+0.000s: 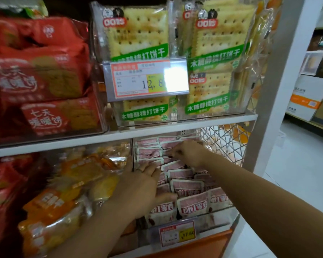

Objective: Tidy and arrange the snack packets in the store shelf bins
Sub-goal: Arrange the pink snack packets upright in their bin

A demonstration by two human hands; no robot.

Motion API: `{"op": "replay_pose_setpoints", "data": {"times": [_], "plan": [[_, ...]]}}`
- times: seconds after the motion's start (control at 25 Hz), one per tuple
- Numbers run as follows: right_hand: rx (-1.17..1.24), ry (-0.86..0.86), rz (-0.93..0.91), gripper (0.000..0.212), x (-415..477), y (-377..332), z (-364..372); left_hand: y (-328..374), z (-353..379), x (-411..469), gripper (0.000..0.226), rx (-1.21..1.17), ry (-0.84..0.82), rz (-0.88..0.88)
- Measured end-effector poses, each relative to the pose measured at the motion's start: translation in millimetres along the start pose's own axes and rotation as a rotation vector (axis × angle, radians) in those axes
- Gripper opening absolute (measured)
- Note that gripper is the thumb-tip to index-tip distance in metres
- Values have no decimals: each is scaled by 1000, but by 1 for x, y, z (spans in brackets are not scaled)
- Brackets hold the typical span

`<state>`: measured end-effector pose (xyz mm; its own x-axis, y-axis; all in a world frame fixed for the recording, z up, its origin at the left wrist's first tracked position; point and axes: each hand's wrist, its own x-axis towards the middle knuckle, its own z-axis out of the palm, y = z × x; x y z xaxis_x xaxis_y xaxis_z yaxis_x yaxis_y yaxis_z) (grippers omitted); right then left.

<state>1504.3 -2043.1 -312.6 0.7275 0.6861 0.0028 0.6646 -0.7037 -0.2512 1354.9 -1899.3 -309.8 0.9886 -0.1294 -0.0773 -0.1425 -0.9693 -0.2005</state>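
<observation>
Several small pink-and-white snack packets (186,185) stand in rows in a clear bin (220,218) on the lower shelf, right side. My left hand (138,185) lies flat, fingers spread, pressing against the left side of the packets in the middle of the bin. My right hand (188,152) reaches deeper into the bin, its fingers curled over the packets at the back; its fingertips pinch the top edge of a packet there. The packets at the front (193,203) lean forward, showing red lettering.
Orange snack bags (67,198) fill the bin to the left. On the upper shelf are red biscuit packs (37,77), green cracker packs (211,53) and a price tag (147,81). Another tag (177,233) hangs on the lower bin. A wire mesh panel (226,142) closes the right side.
</observation>
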Motion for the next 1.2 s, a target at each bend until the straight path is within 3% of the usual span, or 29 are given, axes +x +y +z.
{"op": "replay_pose_setpoints", "data": {"times": [0.12,0.32,0.6,0.88,1.04,1.2], "plan": [[55,15,24,27,13,8,-1,-8,-3,14,89,-45,-66,-3],[-37,-62,63,24,26,9,0,-16,-1,44,98,12,-198,-24],[-298,5,-15,16,22,15,-4,-16,3,49,96,83,-136,14],[-642,-70,-144,22,19,-9,-15,-15,4,58,90,2,-48,92],[-615,-125,-73,18,17,-2,-14,-11,2,67,71,-24,-125,140],[-417,4,18,10,12,9,-12,-14,2,68,68,-65,-167,158]]}}
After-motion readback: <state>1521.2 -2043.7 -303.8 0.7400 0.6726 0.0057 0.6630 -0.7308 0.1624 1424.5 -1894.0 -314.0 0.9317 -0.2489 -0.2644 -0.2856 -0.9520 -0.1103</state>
